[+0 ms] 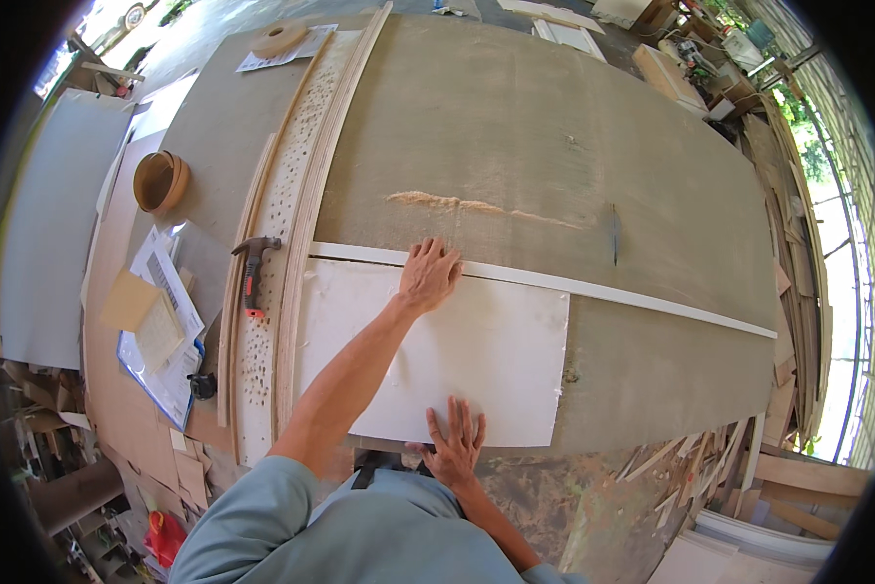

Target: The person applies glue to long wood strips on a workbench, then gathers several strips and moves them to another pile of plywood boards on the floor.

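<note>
Two open hands press flat on a white board [437, 355] lying on a large plywood table [554, 146]. The left hand [428, 275] rests at its far edge beside a thin white strip [632, 296]; the right hand [454, 443] spreads on its near edge. A hammer [254, 273] lies well left.

head: fisheye, worn on the head | faces steeply down over the table [652, 370] | close, forearms enter from lower edge | single view
</note>
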A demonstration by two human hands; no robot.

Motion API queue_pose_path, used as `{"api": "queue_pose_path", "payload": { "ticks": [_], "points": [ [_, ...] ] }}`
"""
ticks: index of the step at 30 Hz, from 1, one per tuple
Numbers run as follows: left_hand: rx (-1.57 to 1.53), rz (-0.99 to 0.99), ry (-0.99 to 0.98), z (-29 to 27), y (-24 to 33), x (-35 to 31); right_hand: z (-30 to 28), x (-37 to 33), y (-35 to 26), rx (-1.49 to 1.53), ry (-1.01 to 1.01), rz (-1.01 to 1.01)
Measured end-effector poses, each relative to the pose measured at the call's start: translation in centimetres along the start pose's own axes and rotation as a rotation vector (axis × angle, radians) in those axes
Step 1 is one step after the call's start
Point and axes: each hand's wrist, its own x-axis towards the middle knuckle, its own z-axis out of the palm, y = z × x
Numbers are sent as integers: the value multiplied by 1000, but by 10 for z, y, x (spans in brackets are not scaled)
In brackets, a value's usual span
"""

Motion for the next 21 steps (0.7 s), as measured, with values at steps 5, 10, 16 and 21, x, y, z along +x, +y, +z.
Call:
{"api": "queue_pose_path", "payload": {
  "ticks": [5,10,16,21],
  "points": [
    [-71,17,57,4,-12,-5,3,7,-5,-43,73,-11],
    [-73,-58,98,4,-10,0,4,15,-2,-60,49,-18],
    [61,-5,139,-32,-50,-14,9,19,-2,-52,84,-1],
    [103,-113,79,-61,-86,-33,7,19,-4,-78,73,6]
  ]
}}
